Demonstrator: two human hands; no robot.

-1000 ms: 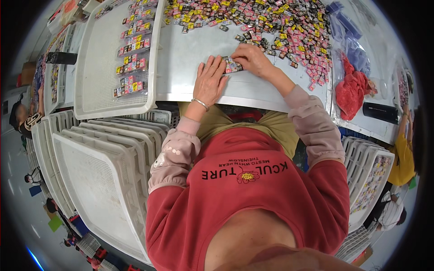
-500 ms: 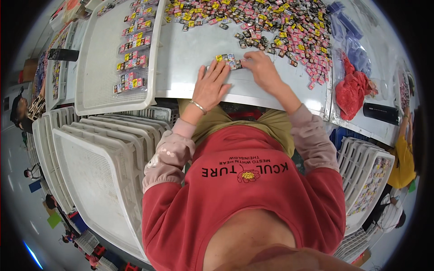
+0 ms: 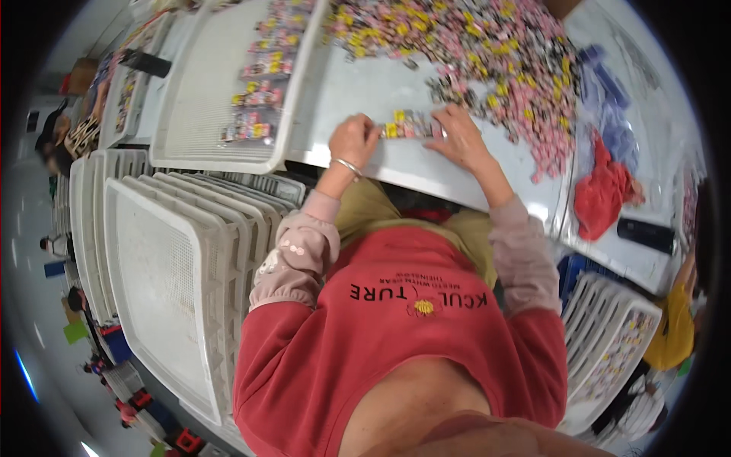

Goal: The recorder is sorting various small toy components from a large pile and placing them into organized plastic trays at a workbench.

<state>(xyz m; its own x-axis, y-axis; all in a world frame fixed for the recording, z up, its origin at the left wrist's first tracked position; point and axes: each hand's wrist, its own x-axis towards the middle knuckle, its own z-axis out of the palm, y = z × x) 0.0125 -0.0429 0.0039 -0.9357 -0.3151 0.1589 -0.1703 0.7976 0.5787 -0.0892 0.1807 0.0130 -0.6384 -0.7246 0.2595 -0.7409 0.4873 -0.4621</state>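
A short row of small rectangular pieces [image 3: 407,124], yellow, pink and dark, lies on the pale table near its front edge. At its left end my left hand [image 3: 354,143] is closed, fingers curled in and thumb against the end pieces. My right hand [image 3: 464,142] pinches the opposite end with thumb and fingers. Blur hides the print and exact shape of the pieces. Beyond my right hand spreads a large loose heap of similar pieces [image 3: 487,57] in pink, black and yellow.
Left of my hands, a white mesh tray [image 3: 199,99] holds similar rows [image 3: 255,126] along its right side. Stacked white trays [image 3: 152,259] stand below it. A red cloth [image 3: 598,202] and a black cylinder [image 3: 645,235] lie to the right, near more upright trays [image 3: 601,358].
My left hand has gone from lying spread over the row to being curled at its left end, uncovering more pieces. The right hand remains at the right end. The whole view has shifted.
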